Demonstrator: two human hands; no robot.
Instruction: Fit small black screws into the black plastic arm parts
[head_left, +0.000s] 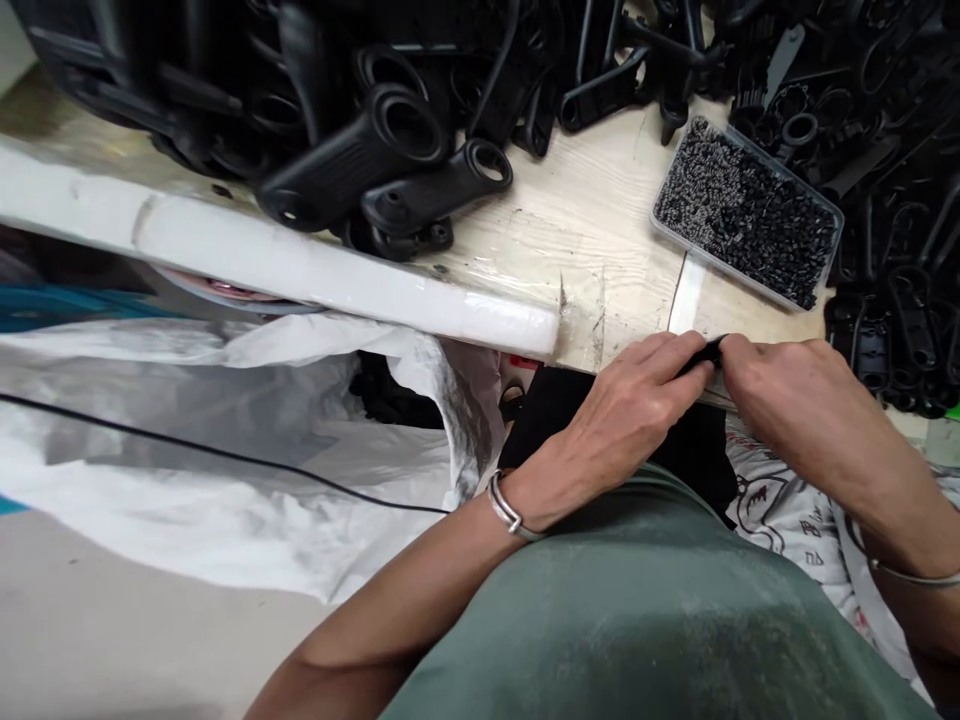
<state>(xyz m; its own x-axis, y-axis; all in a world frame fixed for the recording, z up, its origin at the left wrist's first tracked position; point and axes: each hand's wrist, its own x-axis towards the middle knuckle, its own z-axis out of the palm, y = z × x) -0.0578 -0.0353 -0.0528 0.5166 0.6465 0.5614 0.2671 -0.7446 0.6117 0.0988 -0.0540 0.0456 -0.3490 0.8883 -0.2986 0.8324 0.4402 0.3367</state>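
My left hand [630, 405] and my right hand [787, 400] meet at the near edge of a pale wooden table [592, 230]. Both are closed in a pinch on one small black plastic part [706, 352] held between their fingertips. Most of the part is hidden by my fingers. A metal bangle sits on each wrist. Just beyond my hands lies a white strip [686, 295] on the table. A clear tray [746, 215] filled with several tiny black pieces stands behind it.
Piles of black plastic handles [390, 150] and other black parts [892, 150] cover the far side and right of the table. A white bar [285, 255] runs along the table's edge. A white sack [247, 450] with a black cable across it lies lower left.
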